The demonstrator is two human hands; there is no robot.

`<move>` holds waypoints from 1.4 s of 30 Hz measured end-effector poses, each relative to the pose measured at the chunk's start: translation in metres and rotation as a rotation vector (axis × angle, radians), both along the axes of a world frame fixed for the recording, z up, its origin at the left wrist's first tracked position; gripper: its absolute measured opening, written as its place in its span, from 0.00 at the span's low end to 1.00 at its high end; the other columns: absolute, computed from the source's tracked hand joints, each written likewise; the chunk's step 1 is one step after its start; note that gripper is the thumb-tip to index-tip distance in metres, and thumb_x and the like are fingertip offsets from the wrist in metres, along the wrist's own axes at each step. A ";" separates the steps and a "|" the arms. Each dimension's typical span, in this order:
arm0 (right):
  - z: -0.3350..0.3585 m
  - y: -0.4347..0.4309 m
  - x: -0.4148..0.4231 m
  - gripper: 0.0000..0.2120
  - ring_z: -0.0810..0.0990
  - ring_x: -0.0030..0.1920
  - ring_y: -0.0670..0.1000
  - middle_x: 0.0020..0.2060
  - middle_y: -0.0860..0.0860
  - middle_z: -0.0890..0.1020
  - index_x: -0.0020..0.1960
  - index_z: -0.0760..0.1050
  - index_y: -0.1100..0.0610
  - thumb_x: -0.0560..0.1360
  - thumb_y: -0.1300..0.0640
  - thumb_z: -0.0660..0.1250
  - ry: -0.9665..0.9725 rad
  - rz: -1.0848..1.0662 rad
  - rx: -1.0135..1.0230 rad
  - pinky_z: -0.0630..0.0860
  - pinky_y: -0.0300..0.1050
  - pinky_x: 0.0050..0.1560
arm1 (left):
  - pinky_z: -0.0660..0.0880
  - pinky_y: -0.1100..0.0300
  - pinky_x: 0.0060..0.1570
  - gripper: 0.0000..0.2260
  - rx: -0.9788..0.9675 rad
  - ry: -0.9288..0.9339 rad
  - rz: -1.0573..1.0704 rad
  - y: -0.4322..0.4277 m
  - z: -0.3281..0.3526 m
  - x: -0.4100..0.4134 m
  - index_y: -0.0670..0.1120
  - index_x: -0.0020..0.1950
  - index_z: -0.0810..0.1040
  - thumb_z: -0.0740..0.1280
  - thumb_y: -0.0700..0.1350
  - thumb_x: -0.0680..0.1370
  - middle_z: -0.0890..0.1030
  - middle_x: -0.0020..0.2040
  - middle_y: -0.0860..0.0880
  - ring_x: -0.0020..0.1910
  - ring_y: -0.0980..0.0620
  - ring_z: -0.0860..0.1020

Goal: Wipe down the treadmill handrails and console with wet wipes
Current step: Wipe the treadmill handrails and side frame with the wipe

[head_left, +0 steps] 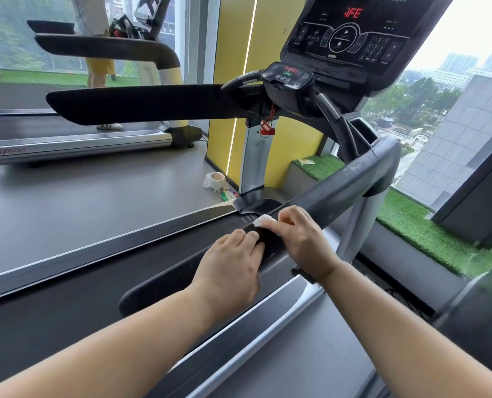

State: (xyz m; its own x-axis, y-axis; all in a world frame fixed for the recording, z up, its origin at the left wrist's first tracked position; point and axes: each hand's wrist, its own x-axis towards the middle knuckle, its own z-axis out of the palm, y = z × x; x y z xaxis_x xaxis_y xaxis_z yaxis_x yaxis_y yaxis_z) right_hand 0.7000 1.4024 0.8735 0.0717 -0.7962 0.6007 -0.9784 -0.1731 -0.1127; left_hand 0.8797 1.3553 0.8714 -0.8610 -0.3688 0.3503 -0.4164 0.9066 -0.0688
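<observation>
Under the right hand [299, 239], a white wet wipe [263, 221] lies pressed on the long dark grey handrail [339, 191], pinched by its curled fingers. Just nearer, the left hand [230, 262] grips that rail.

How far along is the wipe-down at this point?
Done: nothing can be confirmed as wiped. In hand: the right hand presses a white wipe on the near handrail, mid-length, while the left hand grips the rail just behind it. Left: the smudged upper stretch of that rail, the far handrail and the console appear untouched.
</observation>
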 end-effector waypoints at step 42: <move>0.038 -0.013 -0.022 0.11 0.72 0.40 0.50 0.39 0.50 0.71 0.59 0.81 0.56 0.77 0.58 0.66 -0.111 -0.105 0.021 0.72 0.40 0.45 | 0.38 0.55 0.73 0.31 -0.001 -0.284 0.028 0.008 0.011 -0.022 0.40 0.78 0.42 0.52 0.54 0.82 0.41 0.78 0.43 0.77 0.45 0.42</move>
State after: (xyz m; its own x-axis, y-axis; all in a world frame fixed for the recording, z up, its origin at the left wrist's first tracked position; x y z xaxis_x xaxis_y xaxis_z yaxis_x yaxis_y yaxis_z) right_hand 0.6782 1.3898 0.9119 -0.0788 -0.8083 0.5835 -0.9724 -0.0666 -0.2237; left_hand 0.8576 1.3633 0.8822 -0.9141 -0.3938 0.0966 -0.4052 0.8948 -0.1874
